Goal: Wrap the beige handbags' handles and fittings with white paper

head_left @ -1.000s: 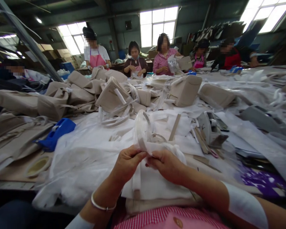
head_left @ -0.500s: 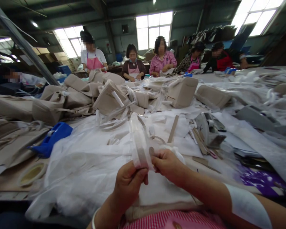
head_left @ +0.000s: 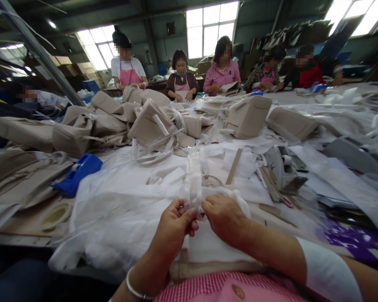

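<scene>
A bag strap wrapped in white translucent film (head_left: 193,172) rises in a loop in front of me. My left hand (head_left: 176,224) is closed on the lower left part of it, thumb pressed against the fingers. Close beside it on the right, my right hand (head_left: 225,216) pinches the wrapped strap's edge with curled fingers; what lies under those fingertips is partly hidden. Below both hands is a beige bag (head_left: 217,266), mostly covered by white wrapping sheet (head_left: 214,247), near my pink apron.
A blue tape dispenser (head_left: 78,172) and a tape roll (head_left: 55,216) lie at left. A grey tape dispenser (head_left: 283,167) stands at right by cardboard strips. Beige bags (head_left: 248,117) are piled across the table. Several co-workers are at the far side.
The wrapped strap has turned to stand more upright and edge-on between my hands. My left hand's fingers have shifted up along it. The whole view has swung slightly left.
</scene>
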Tool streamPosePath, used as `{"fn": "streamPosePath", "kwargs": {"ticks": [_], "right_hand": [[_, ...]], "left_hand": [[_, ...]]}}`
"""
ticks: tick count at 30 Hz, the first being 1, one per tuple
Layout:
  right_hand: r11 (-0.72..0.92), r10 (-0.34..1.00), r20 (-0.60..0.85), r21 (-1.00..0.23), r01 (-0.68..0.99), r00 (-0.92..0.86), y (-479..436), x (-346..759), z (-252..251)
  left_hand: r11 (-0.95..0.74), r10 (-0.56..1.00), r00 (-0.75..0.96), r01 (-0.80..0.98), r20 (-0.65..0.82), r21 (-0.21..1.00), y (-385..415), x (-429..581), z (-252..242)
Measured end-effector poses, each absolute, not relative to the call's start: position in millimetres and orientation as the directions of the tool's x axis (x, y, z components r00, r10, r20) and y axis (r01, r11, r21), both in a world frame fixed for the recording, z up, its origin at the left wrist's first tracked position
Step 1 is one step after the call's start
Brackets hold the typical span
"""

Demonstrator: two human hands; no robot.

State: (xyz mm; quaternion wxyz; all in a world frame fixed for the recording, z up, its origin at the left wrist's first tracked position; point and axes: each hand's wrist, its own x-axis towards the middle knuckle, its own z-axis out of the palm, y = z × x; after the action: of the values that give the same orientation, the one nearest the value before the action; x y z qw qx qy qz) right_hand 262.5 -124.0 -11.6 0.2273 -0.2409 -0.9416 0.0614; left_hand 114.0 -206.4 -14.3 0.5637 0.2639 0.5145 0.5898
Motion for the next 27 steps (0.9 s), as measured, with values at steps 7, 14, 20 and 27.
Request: {"fn": "streamPosePath", "kwargs": {"ticks": [7,14,20,27], "right_hand": [[0.938,0.339,0.544,-0.136,0.318,-0.768,-121.5,257.9,-14.1],[0.649,0.655,0.319,-0.702,0.294,-0.685,-109.1,269.6,-0.1],[-0.064,0.683,-0.182,-0.980,0.190,-0.708,-122.2,253.5,4.2],[0.012,0.718,-0.185,-0.961,0.278,-0.671,-120.5,257.5,-39.7]], "left_hand": [[0.425,0.877,0.009,-0.482,-0.481,0.766,-207.1,105.8,-21.6],[0.046,0.937,-0.342,-0.057,-0.063,0.997,-203.9,99.0,-14.8],[-0.195,0.904,-0.291,0.374,0.314,0.907,-216.8,108.6,-18.7],[-0.028,0.966,-0.250,0.156,0.067,0.987,-234.5,107.4,-15.5]]}}
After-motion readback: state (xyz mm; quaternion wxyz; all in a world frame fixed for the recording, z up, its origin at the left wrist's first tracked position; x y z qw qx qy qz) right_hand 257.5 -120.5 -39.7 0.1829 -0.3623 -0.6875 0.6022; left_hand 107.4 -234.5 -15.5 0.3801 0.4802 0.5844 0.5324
